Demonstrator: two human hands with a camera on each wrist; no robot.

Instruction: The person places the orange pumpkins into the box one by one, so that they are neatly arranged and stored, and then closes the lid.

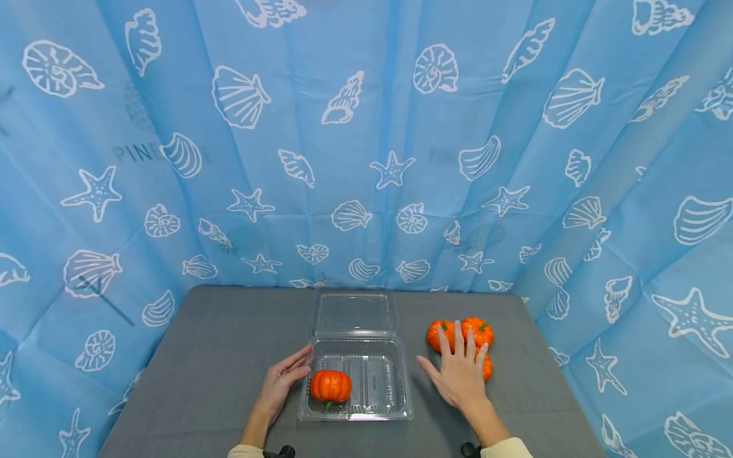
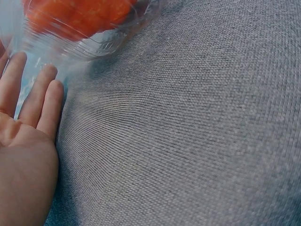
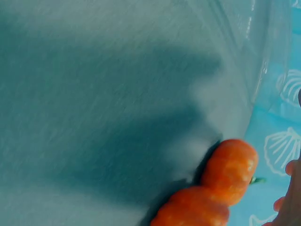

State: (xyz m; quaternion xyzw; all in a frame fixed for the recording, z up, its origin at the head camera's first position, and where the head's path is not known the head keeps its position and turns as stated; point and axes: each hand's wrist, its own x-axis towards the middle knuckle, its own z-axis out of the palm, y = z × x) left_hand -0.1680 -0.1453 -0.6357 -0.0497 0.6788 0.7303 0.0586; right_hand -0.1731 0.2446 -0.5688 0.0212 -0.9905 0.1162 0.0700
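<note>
A clear plastic clamshell box (image 1: 375, 410) lies with its lid raised back on the grey table, and one small orange pumpkin (image 1: 331, 385) sits in its left part, green stem toward the front. My left hand (image 1: 279, 383) is at the box's left wall, fingers extended along it; the left wrist view shows these straight fingers (image 2: 35, 101) close by the plastic. Over a cluster of three pumpkins (image 1: 478, 331) on the right, my right hand (image 1: 462, 375) is spread palm down, partly hiding them. Two of those pumpkins (image 3: 229, 170) show in the right wrist view, below the hand's fingers.
The clear lid (image 1: 354, 313) stands behind the box's base. A blue curtain (image 1: 366, 159) with white shell prints hangs right behind the grey table (image 1: 229, 343) and along its sides.
</note>
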